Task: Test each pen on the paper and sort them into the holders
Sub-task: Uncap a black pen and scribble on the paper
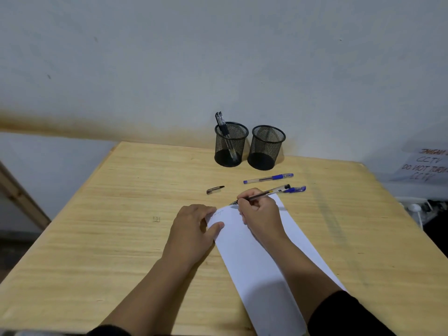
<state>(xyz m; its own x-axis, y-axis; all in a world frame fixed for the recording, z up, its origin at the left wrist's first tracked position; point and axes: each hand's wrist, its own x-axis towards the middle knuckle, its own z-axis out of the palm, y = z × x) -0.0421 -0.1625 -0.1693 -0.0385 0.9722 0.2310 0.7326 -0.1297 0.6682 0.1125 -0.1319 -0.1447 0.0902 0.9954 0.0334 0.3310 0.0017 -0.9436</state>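
Right hand [257, 209] gripping black pen [260, 195], barrel slanting toward upper right, tip on paper [257, 260] pinned by flat left hand [194, 226]; mesh holders [231, 144] directly above, nearer right hand.

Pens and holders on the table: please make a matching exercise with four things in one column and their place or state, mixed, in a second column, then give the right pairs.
Things
1. left holder
2. right holder
3. black pen cap
4. black pen

Place or state
A. lies loose on the table
B. in the grip of the right hand, tip on the paper
C. has pens standing in it
D. no pens show above its rim

Pairs: 1-C, 2-D, 3-A, 4-B
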